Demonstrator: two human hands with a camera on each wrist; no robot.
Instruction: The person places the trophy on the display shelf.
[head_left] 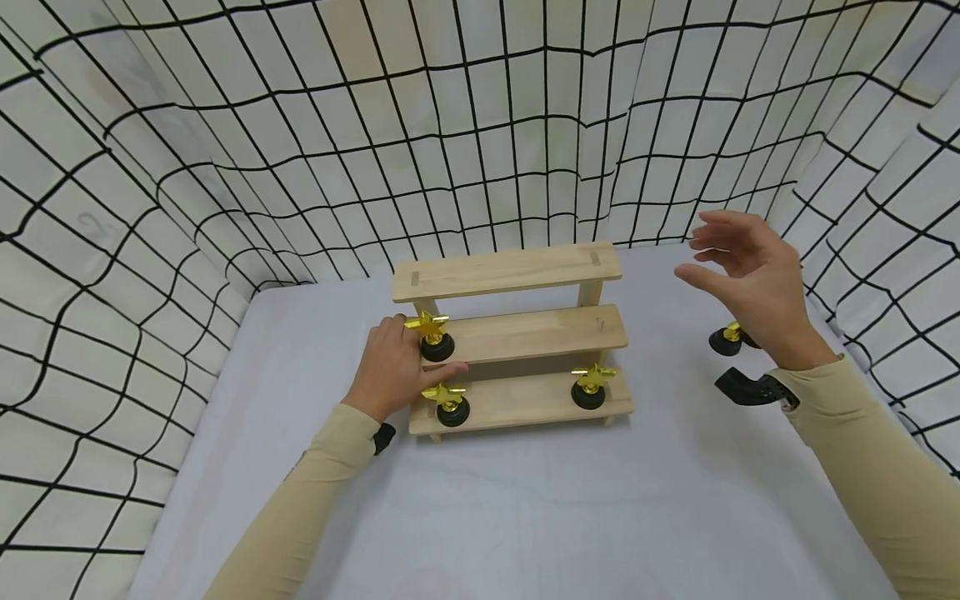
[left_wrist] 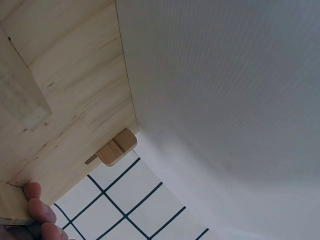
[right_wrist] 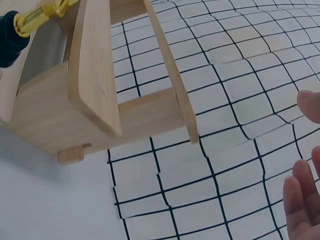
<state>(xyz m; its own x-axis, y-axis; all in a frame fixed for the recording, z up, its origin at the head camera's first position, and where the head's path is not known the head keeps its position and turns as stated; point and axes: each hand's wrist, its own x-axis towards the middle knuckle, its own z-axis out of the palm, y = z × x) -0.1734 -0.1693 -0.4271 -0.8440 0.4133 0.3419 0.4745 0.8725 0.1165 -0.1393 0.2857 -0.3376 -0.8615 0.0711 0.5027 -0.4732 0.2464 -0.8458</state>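
Wooden shelf (head_left: 525, 335) stands with its left end gripped by left hand (head_left: 388, 367), right hand's (head_left: 757, 275) fingers apart

soft, even light is filling the head view, keeping the cloth (head_left: 480, 517) bright, with faint shadows spreading beside the right sleeve (head_left: 847, 442). small glints are showing on the stars (head_left: 427, 326). the grid (head_left: 525, 92) is curving toward the picture's edges. the left wrist view is looking dimmer, its cloth appearing grey; in the right wrist view the shelf (right_wrist: 95, 75) is casting a soft shadow
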